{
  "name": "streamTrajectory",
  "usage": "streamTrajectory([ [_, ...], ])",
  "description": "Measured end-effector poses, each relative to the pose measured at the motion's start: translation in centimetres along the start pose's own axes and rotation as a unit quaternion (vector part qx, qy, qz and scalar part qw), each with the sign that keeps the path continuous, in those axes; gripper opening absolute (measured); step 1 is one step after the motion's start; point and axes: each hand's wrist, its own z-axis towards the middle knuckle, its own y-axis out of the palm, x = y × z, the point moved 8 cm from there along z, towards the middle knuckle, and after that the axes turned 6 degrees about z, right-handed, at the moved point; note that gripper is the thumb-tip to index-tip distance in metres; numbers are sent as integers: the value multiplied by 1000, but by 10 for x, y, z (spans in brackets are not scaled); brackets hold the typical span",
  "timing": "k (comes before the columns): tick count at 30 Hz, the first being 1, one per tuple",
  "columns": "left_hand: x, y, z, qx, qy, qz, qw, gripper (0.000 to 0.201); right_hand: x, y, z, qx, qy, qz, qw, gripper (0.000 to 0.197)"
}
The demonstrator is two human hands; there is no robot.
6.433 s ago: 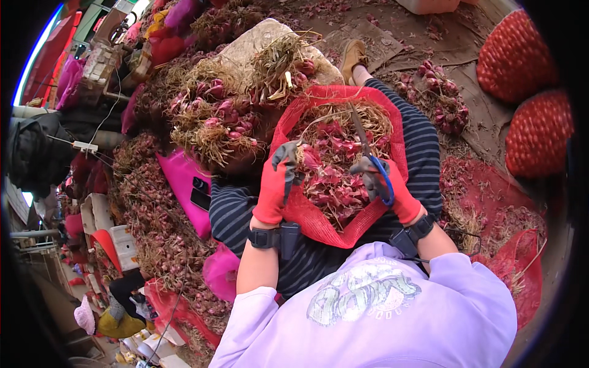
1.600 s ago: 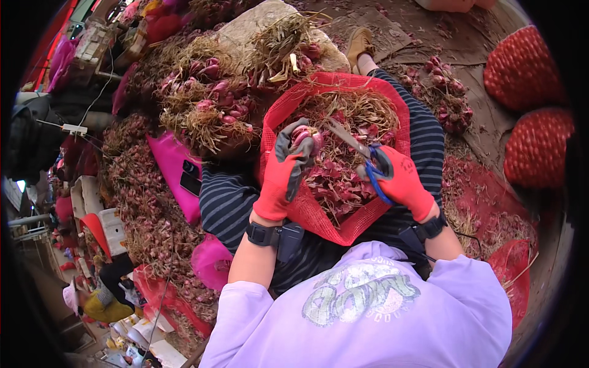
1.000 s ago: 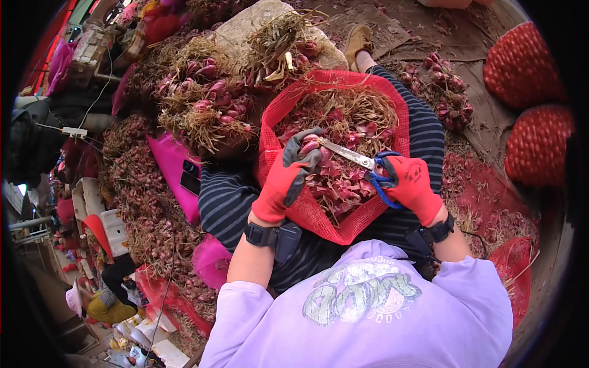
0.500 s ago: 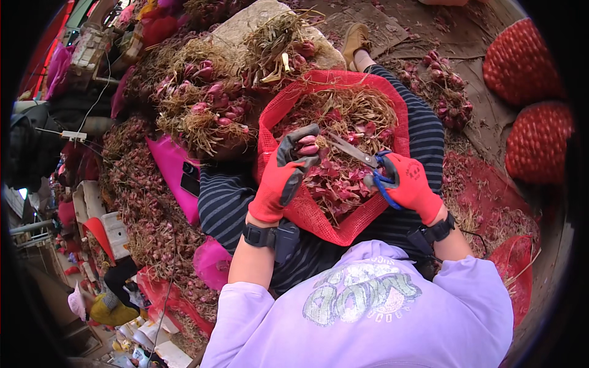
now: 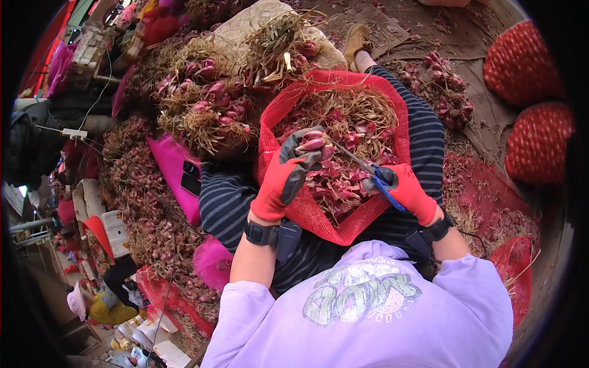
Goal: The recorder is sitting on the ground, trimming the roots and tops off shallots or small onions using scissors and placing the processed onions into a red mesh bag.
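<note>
In a red and grey work glove, my left hand is closed round a few pink-purple shallots above the bag. My right hand, gloved alike, grips the blue handles of a pair of scissors. The blades point up and left, their tips at the shallots' root side. Below both hands a red mesh bag lies open across my lap. Inside it are loose pink skins and dry root trimmings.
Bunched shallots are piled beyond my left knee, beside a pale stone block. Another bunch lies right of my leg. Full red net sacks stand far right. A phone rests at left; a person is at lower left.
The shallots have turned in my left hand and show more of their sides. The scissors have tilted and their blades look nearer together, with the tips against the shallots.
</note>
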Motion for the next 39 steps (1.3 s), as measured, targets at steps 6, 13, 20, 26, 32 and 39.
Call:
streamTrajectory([
  [6,-1,1,-3,-46,-1,-78,996,36,3,-1,0,-32,29,-6,999,20],
  [13,-4,-2,-3,-53,-25,-139,989,35,-55,-1,-1,55,-175,-295,938,28],
  [20,-8,-3,-5,-31,-47,-61,997,34,-44,-7,-5,72,-155,-356,918,27],
  [26,-7,-12,-2,40,-55,36,997,30,-5,2,-1,-15,53,-6,998,23],
  [32,-10,-47,-2,137,4,119,983,14,0,5,4,-28,75,-46,996,25],
  [39,7,-33,-5,142,28,127,981,22,-1,-21,13,41,57,118,991,18],
])
